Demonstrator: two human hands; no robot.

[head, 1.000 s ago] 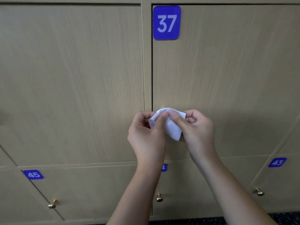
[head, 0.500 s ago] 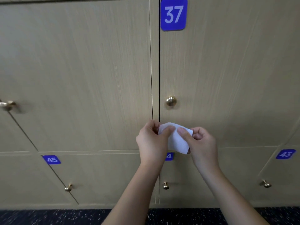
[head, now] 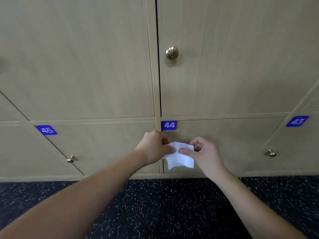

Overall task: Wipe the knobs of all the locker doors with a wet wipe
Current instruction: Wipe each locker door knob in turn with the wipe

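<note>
A white wet wipe (head: 179,156) hangs between my two hands in front of the bottom locker door marked 44 (head: 169,125). My left hand (head: 155,147) pinches its left edge and my right hand (head: 205,152) pinches its right edge. That door's knob is hidden behind the wipe and hands. Above, a brass knob (head: 172,53) stands bare on the upper right door. Small brass knobs sit on door 45 (head: 70,159) and door 43 (head: 271,153).
Light wooden locker doors fill the wall, with blue number plates 45 (head: 46,130) and 43 (head: 297,121). A dark speckled floor (head: 164,209) runs below the bottom row. My forearms reach in from the lower corners.
Both hands have dropped with the wipe from the knob of door 37 to door 44 in the bottom row. The view tilted down, so the floor shows and plate 37 is gone.
</note>
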